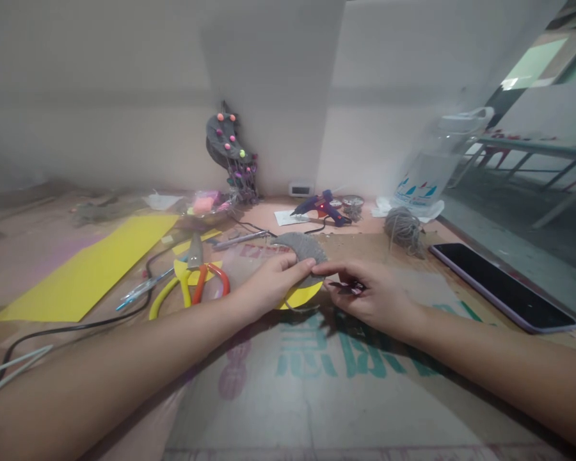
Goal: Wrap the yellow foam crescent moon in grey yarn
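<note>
My left hand (269,282) grips a crescent-shaped yellow card (304,294) that is partly covered with grey yarn (300,246), its thumb lying on the yarn. At the crescent's right edge, my right hand (372,298) is closed, with thumb and forefinger at the yarn. A small dark, shiny purplish thing (348,288) shows among its curled fingers; its kind cannot be made out. Left of the hands lie pliers or cutters with yellow and orange-red handles (196,272). A grey ball of yarn (404,229) sits beyond my right hand.
A glue gun (324,208) with a red light lies at the back. A phone (502,285) and a water bottle (425,160) stand to the right. Yellow card (96,266) and a black cord (72,328) spread leftward. A finished-looking grey crescent with pompoms (223,141) leans against the wall.
</note>
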`<state>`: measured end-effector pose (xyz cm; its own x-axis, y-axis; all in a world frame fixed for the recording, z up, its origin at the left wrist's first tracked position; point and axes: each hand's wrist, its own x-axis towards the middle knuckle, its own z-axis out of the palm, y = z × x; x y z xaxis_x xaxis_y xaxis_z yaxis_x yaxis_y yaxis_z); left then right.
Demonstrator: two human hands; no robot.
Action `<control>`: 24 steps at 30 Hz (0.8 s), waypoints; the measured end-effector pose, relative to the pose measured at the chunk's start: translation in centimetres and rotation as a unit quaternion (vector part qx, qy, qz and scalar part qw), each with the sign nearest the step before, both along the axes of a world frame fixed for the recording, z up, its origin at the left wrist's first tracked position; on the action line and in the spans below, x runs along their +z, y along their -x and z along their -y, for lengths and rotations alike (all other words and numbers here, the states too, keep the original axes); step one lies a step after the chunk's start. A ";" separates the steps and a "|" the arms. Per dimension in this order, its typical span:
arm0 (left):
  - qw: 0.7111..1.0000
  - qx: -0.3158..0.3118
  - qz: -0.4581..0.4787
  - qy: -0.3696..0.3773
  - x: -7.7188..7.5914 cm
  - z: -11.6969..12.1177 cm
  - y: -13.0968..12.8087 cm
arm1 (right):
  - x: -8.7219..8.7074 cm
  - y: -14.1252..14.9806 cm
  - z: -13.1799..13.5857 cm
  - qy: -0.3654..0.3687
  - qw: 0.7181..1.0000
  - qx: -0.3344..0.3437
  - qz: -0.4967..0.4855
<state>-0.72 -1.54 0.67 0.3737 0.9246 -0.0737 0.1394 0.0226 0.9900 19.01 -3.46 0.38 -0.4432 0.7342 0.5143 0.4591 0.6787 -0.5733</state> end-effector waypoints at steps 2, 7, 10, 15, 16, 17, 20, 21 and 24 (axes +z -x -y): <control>1.000 0.005 -0.003 -0.001 -0.1 -0.1 0.0 | 0.0 0.0 0.0 -0.003 1.000 0.002 -0.001; 1.000 -0.010 -0.012 -0.003 -0.4 -0.4 0.1 | 0.0 0.0 0.0 -0.017 1.000 0.002 -0.001; 1.000 -0.009 -0.018 0.001 -0.4 -0.4 0.1 | 0.1 0.0 0.1 -0.016 1.000 0.000 0.004; 1.000 -0.010 -0.014 -0.015 -0.1 -0.2 0.0 | 0.0 0.0 0.0 -0.017 1.000 -0.014 0.014; 1.000 -0.009 -0.013 -0.018 -0.1 -0.2 0.0 | 0.0 0.0 0.0 -0.018 1.000 -0.015 0.015; 1.000 -0.007 -0.010 -0.018 0.0 -0.2 0.0 | 0.0 0.0 0.0 -0.022 0.999 -0.017 0.016; 1.000 0.007 0.007 0.003 0.0 -0.1 -0.1 | 0.1 0.0 0.2 -0.035 0.999 -0.016 0.024; 1.000 0.009 0.017 0.012 0.0 -0.1 -0.1 | 0.2 0.0 0.2 -0.036 0.999 -0.009 0.024; 0.999 0.007 0.040 0.023 -0.1 -0.1 -0.1 | 0.3 0.0 0.4 -0.017 1.000 0.012 0.014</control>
